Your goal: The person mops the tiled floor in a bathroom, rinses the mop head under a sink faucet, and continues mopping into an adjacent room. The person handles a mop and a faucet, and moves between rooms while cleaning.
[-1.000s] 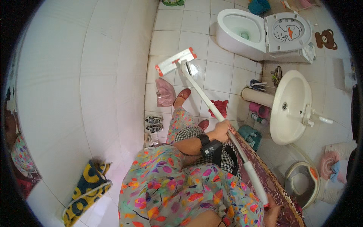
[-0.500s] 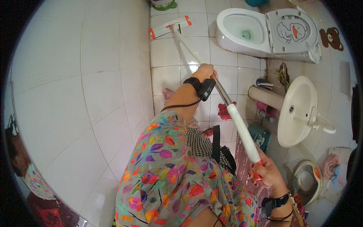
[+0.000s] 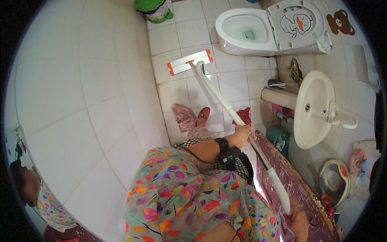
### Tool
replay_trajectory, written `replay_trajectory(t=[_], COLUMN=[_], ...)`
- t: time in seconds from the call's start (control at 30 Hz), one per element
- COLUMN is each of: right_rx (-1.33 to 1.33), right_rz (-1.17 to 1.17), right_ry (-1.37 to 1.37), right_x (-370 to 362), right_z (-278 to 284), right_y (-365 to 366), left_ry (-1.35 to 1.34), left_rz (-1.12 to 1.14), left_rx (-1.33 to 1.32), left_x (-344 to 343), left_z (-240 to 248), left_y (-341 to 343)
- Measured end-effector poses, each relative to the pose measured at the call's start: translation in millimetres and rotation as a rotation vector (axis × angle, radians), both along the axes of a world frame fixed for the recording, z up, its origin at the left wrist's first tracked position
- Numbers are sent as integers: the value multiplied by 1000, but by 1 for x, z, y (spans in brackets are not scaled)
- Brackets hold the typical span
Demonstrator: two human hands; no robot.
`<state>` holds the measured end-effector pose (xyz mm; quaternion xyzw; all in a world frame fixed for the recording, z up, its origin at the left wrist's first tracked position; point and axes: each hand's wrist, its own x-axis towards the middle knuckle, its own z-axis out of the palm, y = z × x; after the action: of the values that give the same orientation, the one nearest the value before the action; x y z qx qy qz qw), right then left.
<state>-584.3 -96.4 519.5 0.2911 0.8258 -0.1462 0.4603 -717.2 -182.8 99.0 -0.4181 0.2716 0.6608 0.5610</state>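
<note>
Mopping seems underway: left hand clasps mop mid-frame; next stroke calls for steering; right hand, lower right, grip unclear.

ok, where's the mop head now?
In the head view, the mop head is upper left of centre, between the bin above and the pink cloth below, with the toilet to its upper right.

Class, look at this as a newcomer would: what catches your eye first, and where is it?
First comes the white mop, slanting from upper centre to lower right, with the left grip closed around it. Next is the bright floral garment filling the lower middle, then the duck drawing on the open toilet, upper right.
</note>
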Motion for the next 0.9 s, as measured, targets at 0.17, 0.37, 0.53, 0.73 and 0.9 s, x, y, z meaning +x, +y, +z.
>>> replay_trajectory(t=[0.17, 0.37, 0.53, 0.73, 0.9], right_rx=[-156, -589, -689, -543, -131], right_rz=[-248, -546, -991, -1403, -659], right_ry=[-180, 51, -23, 3, -42], right_x=[-40, -136, -136, -46, 18], right_z=[-25, -87, -109, -69, 8], right_y=[6, -3, -15, 8, 10], left_ry=[185, 719, 460, 1278, 58], left_rz=[-144, -16, 114, -490, -216], left_rx=[255, 70, 10, -39, 56], left_x=[-80, -195, -211, -119, -20], left_z=[-30, -69, -77, -33, 16], left_y=[-45, -85, -78, -28, 35])
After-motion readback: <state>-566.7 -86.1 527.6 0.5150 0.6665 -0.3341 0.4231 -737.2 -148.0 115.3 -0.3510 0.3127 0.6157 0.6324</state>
